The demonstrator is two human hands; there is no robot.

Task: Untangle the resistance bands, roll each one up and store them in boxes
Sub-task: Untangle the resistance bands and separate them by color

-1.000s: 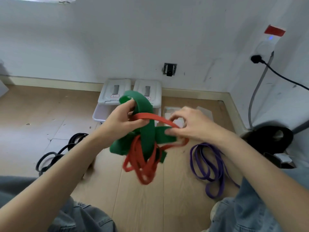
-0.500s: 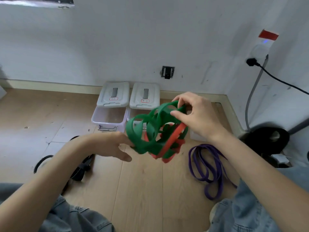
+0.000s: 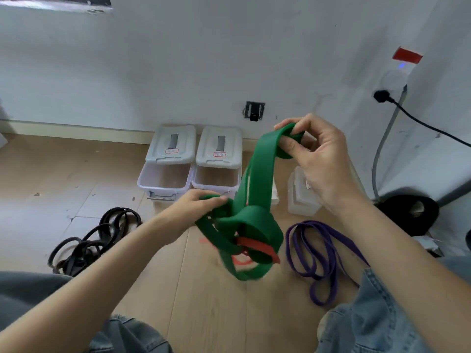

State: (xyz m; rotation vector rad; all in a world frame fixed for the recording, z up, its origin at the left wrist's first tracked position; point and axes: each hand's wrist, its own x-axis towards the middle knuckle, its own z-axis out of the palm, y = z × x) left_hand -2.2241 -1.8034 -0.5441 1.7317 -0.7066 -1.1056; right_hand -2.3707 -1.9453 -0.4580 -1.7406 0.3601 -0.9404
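Green band [image 3: 257, 179] pulled long between two gripping hands.
Right hand [image 3: 318, 159] has lifted one loop clear; red band [image 3: 257, 247] remains knotted below left hand [image 3: 201, 207].

Floor: light wood planks [image 3: 158, 289], with your bands and boxes sitting on it.
Take the two open clear boxes [image 3: 165, 183] at the wall as reference, their lids propped up behind them. You've got a black band pile [image 3: 89, 240] lying left of them and nearer you, a purple band [image 3: 321, 253] looped flat to their right and nearer you, and a small clear container [image 3: 300, 197] just right of them.
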